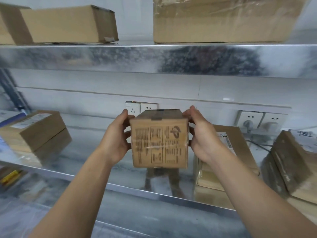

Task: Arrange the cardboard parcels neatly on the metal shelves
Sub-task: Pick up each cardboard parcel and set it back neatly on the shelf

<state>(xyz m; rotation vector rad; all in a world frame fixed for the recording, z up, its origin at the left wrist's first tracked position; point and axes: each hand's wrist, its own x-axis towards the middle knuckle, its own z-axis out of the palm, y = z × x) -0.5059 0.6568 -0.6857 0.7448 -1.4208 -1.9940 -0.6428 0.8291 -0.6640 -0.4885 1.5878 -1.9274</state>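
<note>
L hand [115, 141] & R hand [202, 136] grip opposite sides of printed parcel [159, 139], fingers curled round it. Both forearms stretched fwd, parcel above middle shelf [120, 186].

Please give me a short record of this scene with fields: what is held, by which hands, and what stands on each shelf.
Held item: small printed box, print turned sideways
Grip: left hand and right hand hold its opposite sides
Position: over the lower shelf; contact with it unclear
Upper shelf: plain box at left, large taped box at right
Lower shelf: stacked boxes at left, labelled box at right
Wall: sockets behind
</note>
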